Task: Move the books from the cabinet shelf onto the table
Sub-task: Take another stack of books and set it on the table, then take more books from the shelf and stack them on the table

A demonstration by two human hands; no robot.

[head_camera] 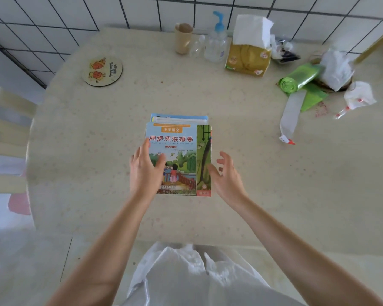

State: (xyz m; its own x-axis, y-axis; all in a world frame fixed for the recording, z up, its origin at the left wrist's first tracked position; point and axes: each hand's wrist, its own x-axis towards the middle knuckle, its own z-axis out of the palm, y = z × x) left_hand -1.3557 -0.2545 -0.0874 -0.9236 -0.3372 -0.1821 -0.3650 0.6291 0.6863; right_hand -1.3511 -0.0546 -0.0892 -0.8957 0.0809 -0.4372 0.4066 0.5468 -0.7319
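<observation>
Books (178, 157) lie in a small stack at the centre of the table (252, 173), the top cover facing up with its title toward 12 o'clock, a blue one peeking out beneath at the far edge and a green one showing along the 3 o'clock side. They look set down squarely, probably so the pile stays neat and will not slide

Left hand (145, 171) rests at the stack's 9 o'clock edge, fingers straight and laid partly over the cover; its grip is apart, touching rather than holding, as if steadying or squaring the pile. Right hand (227, 175) sits just beside the 3 o'clock edge, fingers loosely spread and holding nothing; whether it touches the books I cannot tell

Toward 12 o'clock along the tiled wall stand a cup (183, 38), a pump bottle (216, 44) and a tissue pack (248, 56). A coaster (102, 71) lies at 10 o'clock, a green roll (299, 79) at 2 o'clock

The cabinet shelf is out of view, so I judge this load delivered, with any remaining books unknown
</observation>
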